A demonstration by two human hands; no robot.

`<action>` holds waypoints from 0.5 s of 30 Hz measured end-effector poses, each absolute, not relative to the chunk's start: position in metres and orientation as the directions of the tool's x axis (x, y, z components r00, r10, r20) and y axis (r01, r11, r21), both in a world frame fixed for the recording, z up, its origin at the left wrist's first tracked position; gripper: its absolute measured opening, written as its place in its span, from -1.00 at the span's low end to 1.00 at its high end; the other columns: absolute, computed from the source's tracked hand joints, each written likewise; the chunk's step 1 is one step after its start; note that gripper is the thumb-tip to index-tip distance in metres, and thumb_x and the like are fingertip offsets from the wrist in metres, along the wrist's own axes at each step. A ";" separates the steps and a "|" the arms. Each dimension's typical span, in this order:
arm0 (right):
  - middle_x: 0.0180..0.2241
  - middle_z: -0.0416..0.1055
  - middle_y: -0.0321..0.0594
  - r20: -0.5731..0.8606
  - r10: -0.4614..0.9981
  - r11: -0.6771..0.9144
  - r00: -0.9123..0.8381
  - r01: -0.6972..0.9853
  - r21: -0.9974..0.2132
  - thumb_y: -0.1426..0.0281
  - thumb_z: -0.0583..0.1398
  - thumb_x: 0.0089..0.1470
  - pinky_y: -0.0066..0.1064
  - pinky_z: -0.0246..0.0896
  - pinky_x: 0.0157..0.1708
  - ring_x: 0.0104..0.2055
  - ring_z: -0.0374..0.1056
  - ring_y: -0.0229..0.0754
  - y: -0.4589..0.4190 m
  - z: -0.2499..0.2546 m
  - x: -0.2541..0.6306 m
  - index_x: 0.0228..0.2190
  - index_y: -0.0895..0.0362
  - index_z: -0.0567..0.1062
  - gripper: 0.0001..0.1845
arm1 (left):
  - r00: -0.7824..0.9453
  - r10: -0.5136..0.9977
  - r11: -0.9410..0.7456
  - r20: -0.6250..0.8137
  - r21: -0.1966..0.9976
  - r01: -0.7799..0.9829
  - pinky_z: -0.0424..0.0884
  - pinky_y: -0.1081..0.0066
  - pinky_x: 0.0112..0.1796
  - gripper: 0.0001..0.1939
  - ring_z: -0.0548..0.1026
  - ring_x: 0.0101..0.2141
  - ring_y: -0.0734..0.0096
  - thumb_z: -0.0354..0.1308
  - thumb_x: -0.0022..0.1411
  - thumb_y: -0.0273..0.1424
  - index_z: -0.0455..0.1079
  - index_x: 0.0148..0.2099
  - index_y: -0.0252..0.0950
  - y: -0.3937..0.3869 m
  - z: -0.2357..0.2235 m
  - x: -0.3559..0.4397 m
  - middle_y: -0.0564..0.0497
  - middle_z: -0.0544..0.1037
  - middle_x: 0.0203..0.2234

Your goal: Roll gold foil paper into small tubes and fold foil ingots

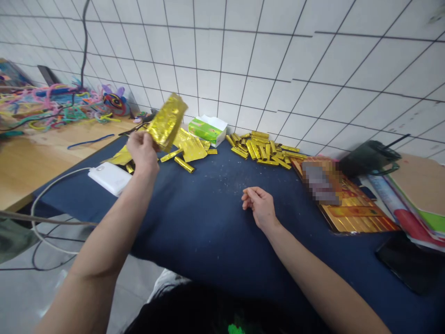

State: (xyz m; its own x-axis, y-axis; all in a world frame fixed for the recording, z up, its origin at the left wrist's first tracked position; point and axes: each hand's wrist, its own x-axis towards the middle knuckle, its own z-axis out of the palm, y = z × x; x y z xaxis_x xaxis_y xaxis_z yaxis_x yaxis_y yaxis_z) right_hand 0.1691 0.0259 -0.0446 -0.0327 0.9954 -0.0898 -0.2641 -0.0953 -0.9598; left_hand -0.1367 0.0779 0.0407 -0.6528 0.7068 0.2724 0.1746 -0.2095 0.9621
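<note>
My left hand (142,150) pinches a piece of shiny gold foil paper (167,121) by its lower edge, lifted above the left part of the table. Beneath and beside it lie flat gold sheets (193,147) and a few small gold rolls (184,164). Over the middle of the dark blue tablecloth (208,208) is my right hand (260,206), its fingers curled with the thumb against them. Whether anything small sits in those fingers I cannot make out. A pile of gold rolls (260,147) rests near the wall, beyond the right hand.
Behind the gold sheets stands a green and white tissue box (208,130). At left are a white power bank (110,178) with a cable and colourful pipe cleaners (59,106). To the right lie a gold-orange packet (351,204), a dark mug (370,158) and a black phone (410,262).
</note>
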 end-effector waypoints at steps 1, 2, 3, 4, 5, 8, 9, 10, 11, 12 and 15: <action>-0.65 0.36 -0.34 -0.087 0.996 -0.093 -0.034 -0.263 -0.960 0.28 0.23 -0.13 -0.50 0.14 -0.70 -0.72 0.23 -0.37 0.026 -0.044 0.169 -0.52 0.20 0.42 -0.79 | -0.642 0.736 -0.247 0.216 0.968 0.043 0.17 0.51 -0.52 -0.89 0.21 -0.62 0.59 -0.08 0.19 -0.48 0.15 -0.40 -0.26 0.076 0.039 -0.124 0.19 0.19 -0.64; -0.64 0.35 -0.35 -0.080 0.996 -0.085 -0.029 -0.260 -0.962 0.28 0.23 -0.12 -0.49 0.14 -0.70 -0.72 0.22 -0.37 0.026 -0.044 0.169 -0.49 0.19 0.41 -0.78 | -0.559 0.814 -0.239 0.155 0.968 -0.079 0.16 0.53 -0.56 -0.89 0.19 -0.66 0.62 0.00 0.12 -0.51 0.17 -0.45 -0.28 0.074 0.036 -0.110 0.19 0.19 -0.68; -0.62 0.36 -0.36 -0.065 0.998 -0.067 -0.014 -0.251 -0.966 0.27 0.22 -0.12 -0.49 0.15 -0.70 -0.72 0.22 -0.37 0.027 -0.044 0.170 -0.43 0.19 0.40 -0.76 | -0.434 0.897 -0.177 0.082 0.967 -0.183 0.16 0.54 -0.58 -0.89 0.21 -0.67 0.63 0.05 0.07 -0.52 0.20 -0.49 -0.31 0.071 0.033 -0.096 0.18 0.22 -0.69; -0.58 0.37 -0.36 -0.040 0.999 -0.037 0.009 -0.234 -0.972 0.27 0.22 -0.12 -0.48 0.17 -0.68 -0.71 0.24 -0.37 0.028 -0.044 0.170 -0.35 0.18 0.39 -0.72 | -0.303 0.953 -0.079 -0.003 0.963 -0.258 0.17 0.55 -0.59 -0.88 0.24 -0.68 0.62 0.10 0.02 -0.53 0.23 -0.51 -0.33 0.068 0.029 -0.083 0.16 0.26 -0.70; -0.52 0.39 -0.34 -0.003 0.999 0.005 0.040 -0.204 -0.979 0.28 0.22 -0.12 -0.47 0.19 -0.66 -0.68 0.26 -0.36 0.029 -0.045 0.172 -0.25 0.16 0.36 -0.64 | -0.199 0.977 0.008 -0.073 0.951 -0.309 0.19 0.55 -0.60 -0.90 0.26 -0.68 0.62 0.13 -0.01 -0.53 0.25 -0.52 -0.35 0.065 0.025 -0.070 0.14 0.30 -0.70; -0.21 0.38 -0.18 0.181 0.976 0.185 0.119 -0.016 -0.983 0.32 0.22 -0.12 -0.39 0.32 -0.49 -0.47 0.37 -0.28 0.033 -0.046 0.177 0.03 0.09 0.16 -0.35 | -0.011 0.978 0.196 -0.208 0.935 -0.294 0.19 0.59 -0.63 -0.91 0.30 -0.69 0.61 0.17 -0.04 -0.52 0.30 -0.52 -0.37 0.060 0.016 -0.043 0.11 0.32 -0.72; -0.10 0.33 -0.11 0.260 0.957 0.251 0.128 0.083 -0.965 0.33 0.21 -0.12 -0.34 0.34 -0.38 -0.33 0.39 -0.23 0.034 -0.046 0.179 0.08 0.08 0.10 -0.28 | 0.023 0.968 0.247 -0.251 0.931 -0.270 0.21 0.58 -0.63 -0.92 0.31 -0.68 0.59 0.18 -0.04 -0.52 0.31 -0.51 -0.37 0.060 0.013 -0.038 0.11 0.33 -0.72; 0.00 0.25 -0.07 0.341 0.932 0.314 0.126 0.193 -0.930 0.35 0.20 -0.11 -0.28 0.33 -0.24 -0.19 0.37 -0.16 0.034 -0.045 0.182 0.12 0.07 0.06 -0.25 | 0.042 0.959 0.282 -0.280 0.927 -0.249 0.23 0.58 -0.63 -0.92 0.33 -0.68 0.58 0.18 -0.05 -0.52 0.32 -0.51 -0.37 0.061 0.011 -0.034 0.10 0.34 -0.72; 0.07 0.17 -0.05 0.420 0.901 0.372 0.112 0.301 -0.878 0.37 0.19 -0.10 -0.22 0.27 -0.11 -0.04 0.29 -0.10 0.034 -0.044 0.184 0.13 0.06 0.06 -0.25 | 0.054 0.951 0.308 -0.303 0.923 -0.232 0.24 0.57 -0.63 -0.92 0.34 -0.68 0.56 0.18 -0.05 -0.52 0.32 -0.51 -0.37 0.061 0.008 -0.031 0.09 0.35 -0.72; 0.13 0.10 -0.06 0.487 0.869 0.420 0.084 0.392 -0.818 0.39 0.17 -0.09 -0.17 0.17 0.00 0.08 0.18 -0.07 0.034 -0.043 0.186 0.12 0.06 0.09 -0.28 | 0.060 0.946 0.324 -0.319 0.920 -0.220 0.26 0.56 -0.62 -0.92 0.35 -0.68 0.55 0.19 -0.06 -0.53 0.33 -0.51 -0.37 0.062 0.006 -0.029 0.08 0.36 -0.72; 0.13 0.13 -0.12 0.593 0.805 0.525 -0.027 0.499 -0.690 0.43 0.11 -0.05 -0.14 -0.01 0.12 0.17 0.05 -0.07 0.031 -0.040 0.189 -0.08 0.07 0.37 -0.58 | 0.053 0.939 0.343 -0.339 0.919 -0.194 0.29 0.52 -0.63 -0.94 0.37 -0.67 0.50 0.19 -0.09 -0.54 0.35 -0.50 -0.39 0.065 -0.002 -0.027 0.04 0.39 -0.71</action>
